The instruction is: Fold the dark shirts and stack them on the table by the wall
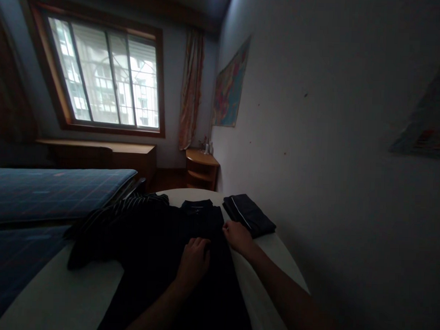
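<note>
A dark collared shirt (159, 240) lies spread on a round white table (71, 294), its collar toward the far edge. One sleeve stretches out to the left. On the middle of the shirt rests my left hand (195, 261), fingers slightly bent and lying on the cloth. My right hand (238, 237) is closed at the shirt's right edge, below the shoulder, with its fingertips pinching the fabric. Just beyond that hand sits a folded dark garment (250, 215) with a thin white line along it. The dimness hides the shirt's finer folds.
A striped dark garment (142, 200) lies behind the shirt's left side. To the left is a bed with a blue checked mattress (60, 190). A wall (335, 178) stands close on the right. Farther back are a wooden desk (134, 150) and a corner shelf (202, 158).
</note>
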`<state>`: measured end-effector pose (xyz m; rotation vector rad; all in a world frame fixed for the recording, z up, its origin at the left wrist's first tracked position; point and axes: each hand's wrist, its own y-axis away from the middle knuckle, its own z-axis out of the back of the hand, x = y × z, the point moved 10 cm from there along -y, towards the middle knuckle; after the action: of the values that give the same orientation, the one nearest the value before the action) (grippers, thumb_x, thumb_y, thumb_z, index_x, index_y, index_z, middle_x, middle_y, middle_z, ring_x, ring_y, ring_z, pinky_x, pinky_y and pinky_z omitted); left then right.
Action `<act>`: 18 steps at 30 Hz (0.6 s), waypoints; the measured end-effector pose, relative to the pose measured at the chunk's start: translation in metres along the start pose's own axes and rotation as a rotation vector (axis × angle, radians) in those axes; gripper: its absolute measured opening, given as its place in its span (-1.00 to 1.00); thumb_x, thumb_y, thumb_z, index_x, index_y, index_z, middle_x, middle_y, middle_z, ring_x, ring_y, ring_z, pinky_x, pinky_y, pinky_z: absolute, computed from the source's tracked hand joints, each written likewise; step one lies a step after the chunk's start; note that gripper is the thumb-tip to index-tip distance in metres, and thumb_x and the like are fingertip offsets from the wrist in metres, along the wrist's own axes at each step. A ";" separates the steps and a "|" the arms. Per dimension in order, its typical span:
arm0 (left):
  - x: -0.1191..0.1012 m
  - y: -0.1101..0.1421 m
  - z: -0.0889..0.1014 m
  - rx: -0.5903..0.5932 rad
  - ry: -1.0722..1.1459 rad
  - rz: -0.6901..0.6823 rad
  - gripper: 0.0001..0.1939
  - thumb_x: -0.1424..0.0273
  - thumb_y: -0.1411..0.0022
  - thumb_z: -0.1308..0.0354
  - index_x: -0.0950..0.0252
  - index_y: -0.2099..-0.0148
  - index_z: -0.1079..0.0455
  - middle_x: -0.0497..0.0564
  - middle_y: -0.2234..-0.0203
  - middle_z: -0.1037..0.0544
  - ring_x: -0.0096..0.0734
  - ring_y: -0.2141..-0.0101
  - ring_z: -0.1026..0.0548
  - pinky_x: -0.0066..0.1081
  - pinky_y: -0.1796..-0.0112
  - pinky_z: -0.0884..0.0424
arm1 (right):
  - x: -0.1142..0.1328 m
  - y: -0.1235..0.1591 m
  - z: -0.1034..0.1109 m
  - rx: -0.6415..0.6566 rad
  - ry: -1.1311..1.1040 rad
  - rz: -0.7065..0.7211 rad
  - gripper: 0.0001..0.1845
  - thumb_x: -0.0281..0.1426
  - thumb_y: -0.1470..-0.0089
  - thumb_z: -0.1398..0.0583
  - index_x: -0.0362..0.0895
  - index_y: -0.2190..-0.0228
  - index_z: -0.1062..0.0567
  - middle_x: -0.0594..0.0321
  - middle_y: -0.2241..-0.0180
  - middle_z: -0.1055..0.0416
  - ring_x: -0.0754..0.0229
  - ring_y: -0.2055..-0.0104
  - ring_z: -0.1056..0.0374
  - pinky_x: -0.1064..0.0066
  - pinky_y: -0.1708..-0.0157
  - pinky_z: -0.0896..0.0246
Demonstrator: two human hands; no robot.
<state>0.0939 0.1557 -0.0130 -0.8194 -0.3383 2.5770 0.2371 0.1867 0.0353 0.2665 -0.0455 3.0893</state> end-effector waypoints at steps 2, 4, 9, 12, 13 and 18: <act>-0.002 0.000 0.001 0.016 -0.002 0.004 -0.68 0.53 -0.26 -0.04 0.26 -0.02 -0.45 0.08 0.07 -0.55 -0.15 0.02 -0.41 -0.23 0.02 -0.29 | -0.006 -0.028 -0.003 -0.017 0.016 -0.029 -0.68 -0.35 -0.28 -0.04 -0.14 0.09 -0.53 0.02 0.09 -0.55 0.06 0.03 -0.47 0.39 0.14 -0.24; -0.003 0.001 0.002 0.028 0.001 0.010 -0.67 0.53 -0.26 -0.02 0.26 -0.03 -0.45 0.08 0.08 -0.55 -0.14 0.02 -0.41 -0.23 0.03 -0.29 | -0.008 -0.049 -0.007 -0.021 0.028 -0.045 -0.67 -0.38 -0.29 -0.01 -0.18 0.07 -0.52 -0.04 0.08 -0.53 0.03 0.02 -0.46 0.36 0.13 -0.24; -0.002 0.000 0.001 0.038 0.014 0.043 -0.65 0.52 -0.23 -0.01 0.25 -0.02 -0.45 0.09 0.09 -0.55 -0.11 0.02 -0.40 -0.19 0.02 -0.27 | -0.001 -0.087 -0.015 -0.012 0.057 -0.012 -0.61 -0.49 -0.30 0.06 -0.17 0.00 -0.48 -0.05 0.04 -0.51 0.06 -0.02 -0.44 0.37 0.10 -0.24; -0.002 -0.001 -0.001 0.044 0.023 0.049 -0.63 0.52 -0.21 -0.01 0.25 -0.03 -0.46 0.10 0.09 -0.55 -0.11 0.02 -0.40 -0.18 0.02 -0.27 | 0.006 -0.104 -0.017 -0.007 0.087 0.044 -0.56 -0.52 -0.30 0.08 -0.11 -0.07 -0.43 0.00 -0.03 -0.45 0.11 -0.04 -0.41 0.37 0.06 -0.23; -0.002 -0.001 -0.001 0.049 0.024 0.051 -0.63 0.53 -0.21 0.00 0.25 -0.02 -0.46 0.10 0.09 -0.55 -0.11 0.02 -0.40 -0.18 0.02 -0.27 | 0.007 -0.109 -0.018 -0.003 0.101 0.059 -0.56 -0.52 -0.30 0.08 -0.10 -0.08 -0.42 0.01 -0.05 -0.43 0.12 -0.06 -0.40 0.37 0.05 -0.22; -0.002 -0.001 -0.002 0.061 0.038 0.065 -0.62 0.52 -0.22 0.01 0.24 -0.03 -0.45 0.10 0.08 -0.55 -0.10 0.01 -0.40 -0.17 0.02 -0.27 | 0.007 -0.130 -0.024 0.044 0.174 0.119 -0.62 -0.54 -0.27 0.01 -0.16 -0.01 -0.47 -0.03 -0.06 -0.39 0.11 -0.07 -0.38 0.38 0.02 -0.21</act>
<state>0.0964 0.1558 -0.0130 -0.8690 -0.2245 2.6139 0.2317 0.3171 0.0161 -0.0053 0.0128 3.2209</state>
